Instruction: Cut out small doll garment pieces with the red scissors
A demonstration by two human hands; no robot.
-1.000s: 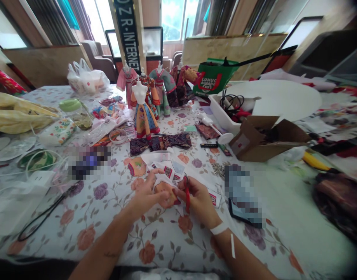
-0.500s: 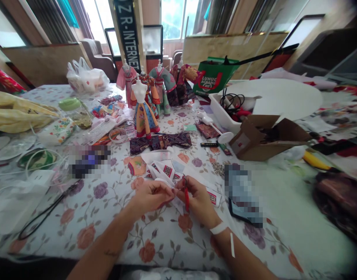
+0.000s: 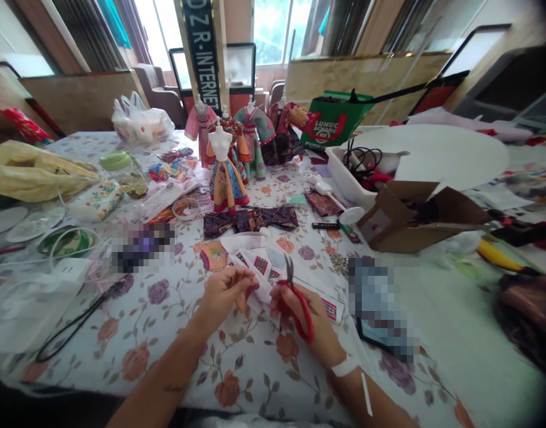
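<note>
My left hand [image 3: 223, 293] pinches a small piece of white and orange fabric [image 3: 255, 291] just above the floral tablecloth [image 3: 237, 368]. My right hand [image 3: 303, 312] grips red-handled scissors [image 3: 297, 297], their blades pointing up and away from me, right beside the fabric. More patterned white fabric pieces [image 3: 259, 261] lie just beyond both hands.
A mannequin in an orange skirt [image 3: 226, 172] and several dressed doll forms [image 3: 250, 131] stand behind. A dark fabric strip [image 3: 250, 219], an open cardboard box [image 3: 415, 220], a white tray of cables [image 3: 357, 169], a green bag [image 3: 335, 122], a jar [image 3: 123, 172] and a black cord [image 3: 76, 321] surround the hands.
The scissors have swung up so the blades now stand clear above my right hand. My left hand has gathered the fabric tighter. The view has shifted slightly.
</note>
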